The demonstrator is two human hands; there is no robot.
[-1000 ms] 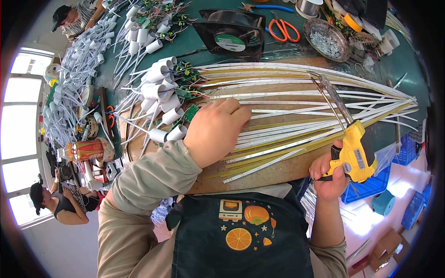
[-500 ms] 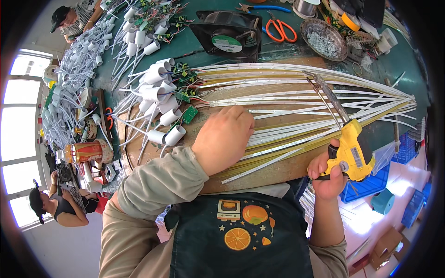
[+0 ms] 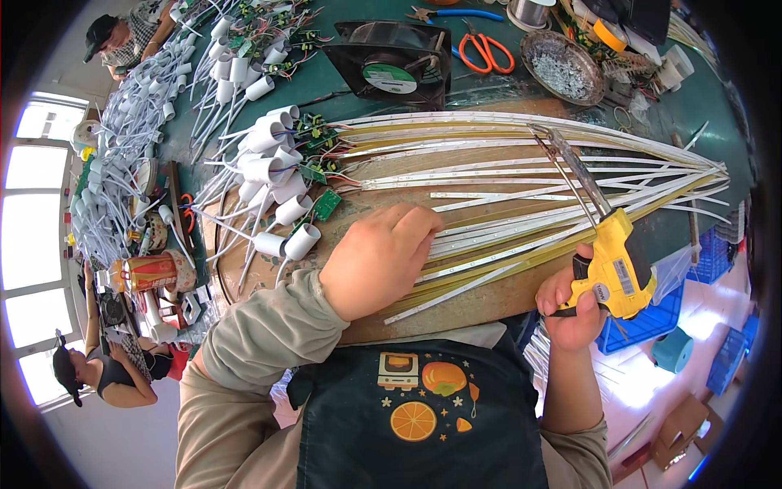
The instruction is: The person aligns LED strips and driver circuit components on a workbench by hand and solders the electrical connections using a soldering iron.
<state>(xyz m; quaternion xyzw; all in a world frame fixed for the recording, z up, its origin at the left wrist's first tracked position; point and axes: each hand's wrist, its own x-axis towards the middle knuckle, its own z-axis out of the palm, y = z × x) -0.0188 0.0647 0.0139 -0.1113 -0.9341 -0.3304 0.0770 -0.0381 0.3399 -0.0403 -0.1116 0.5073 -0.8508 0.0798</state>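
Pressing down on the LED strips, our left hand lies flat, gripping nothing. Our right hand is clenched around the yellow soldering gun.

L hand lower on strips (slightly)

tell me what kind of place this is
Likely a small electronics assembly workshop: a bench covered with long LED strips, white lamp caps with circuit boards, and a yellow soldering gun in the right hand.

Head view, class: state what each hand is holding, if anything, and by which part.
The right hand grips the yellow soldering gun by its pistol handle. The left hand holds nothing; it presses flat on the white light strips.
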